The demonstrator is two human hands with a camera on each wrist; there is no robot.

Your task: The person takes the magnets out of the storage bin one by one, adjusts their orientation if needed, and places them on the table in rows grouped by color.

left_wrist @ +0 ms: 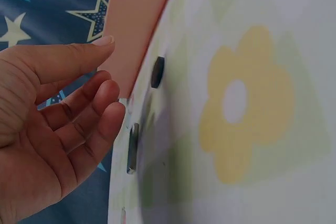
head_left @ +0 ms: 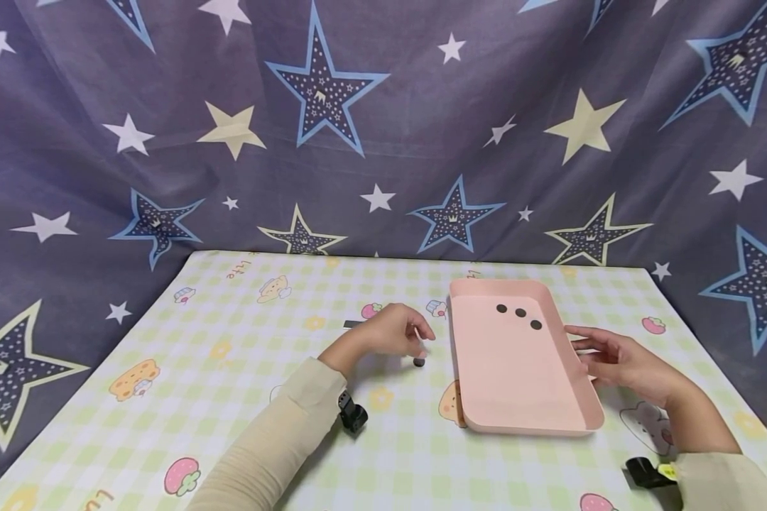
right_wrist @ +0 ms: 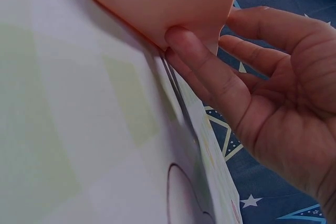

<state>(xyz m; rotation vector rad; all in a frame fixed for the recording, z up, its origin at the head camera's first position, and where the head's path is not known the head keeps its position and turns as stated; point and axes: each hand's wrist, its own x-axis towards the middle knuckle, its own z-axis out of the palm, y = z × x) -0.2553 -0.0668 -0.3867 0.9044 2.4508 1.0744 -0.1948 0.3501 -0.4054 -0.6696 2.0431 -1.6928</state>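
My left hand [head_left: 393,331] hovers just above the table with its fingers loosely bent and nothing held. Right below its fingertips lies a small black disc [head_left: 419,362]; the left wrist view shows the disc [left_wrist: 157,72] apart from the fingers. A flat dark strip [head_left: 353,324] lies behind that hand, partly hidden by it. To the right is a shallow pink tray [head_left: 518,376], with three black discs [head_left: 520,313] inside towards its far end. My right hand [head_left: 633,365] touches the tray's right outer wall, fingers extended; the right wrist view shows a fingertip [right_wrist: 184,40] against it.
A green-and-white checked cloth [head_left: 230,419] with cartoon prints covers the table. Behind it hangs a dark curtain [head_left: 383,142] patterned with stars. Each wrist carries a black camera, one at the left sleeve [head_left: 275,440] and one beside the right sleeve [head_left: 729,482].
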